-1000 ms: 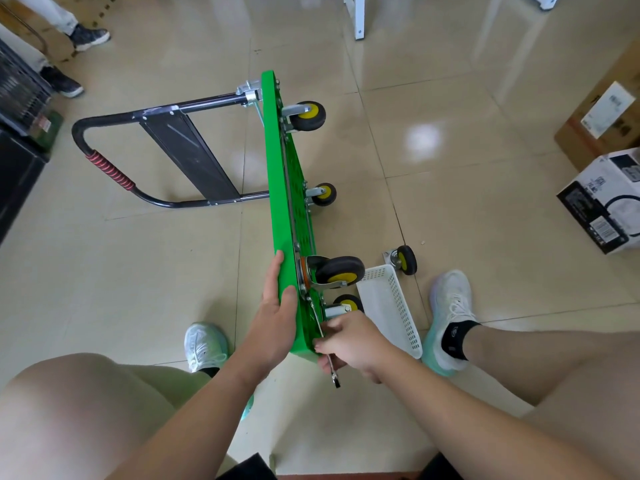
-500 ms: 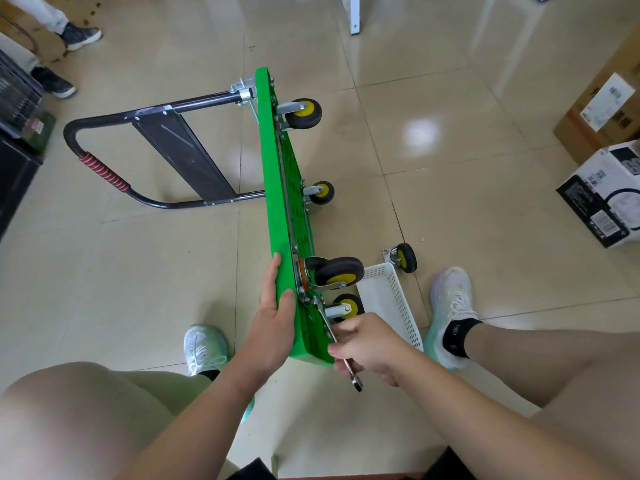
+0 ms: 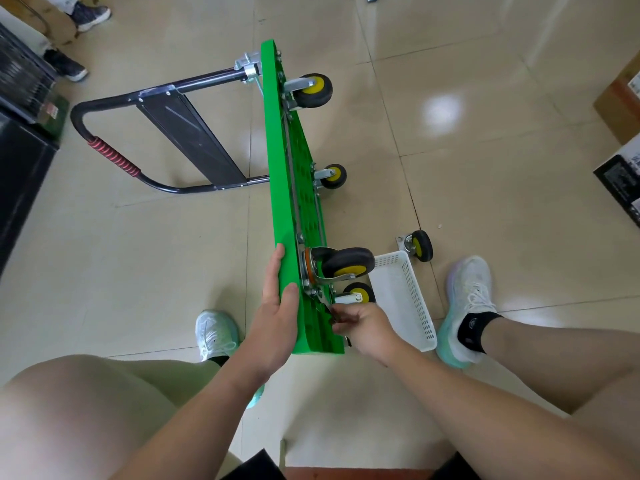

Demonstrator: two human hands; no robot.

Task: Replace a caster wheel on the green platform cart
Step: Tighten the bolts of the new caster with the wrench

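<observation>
The green platform cart [image 3: 282, 188] stands on its long edge on the floor, its black handle [image 3: 114, 161] folded out to the left. Casters with yellow hubs stick out to the right; the nearest upper one [image 3: 346, 265] is large and black. My left hand [image 3: 277, 317] clasps the cart's near top edge, thumb on the underside. My right hand [image 3: 363, 327] grips a metal wrench [image 3: 325, 304] whose head sits at the bolts of that caster's mounting plate. A loose caster [image 3: 419, 245] lies on the floor to the right.
A white plastic basket [image 3: 407, 299] lies on the floor between the cart and my right foot [image 3: 467, 306]. Cardboard boxes [image 3: 620, 109] stand at the right edge. A black cabinet [image 3: 20, 133] is at the left. Another person's shoes [image 3: 86, 15] are at the top left.
My right hand has swung the wrench handle from below the cart's near end up toward the caster plate. My left hand keeps its hold on the cart edge.
</observation>
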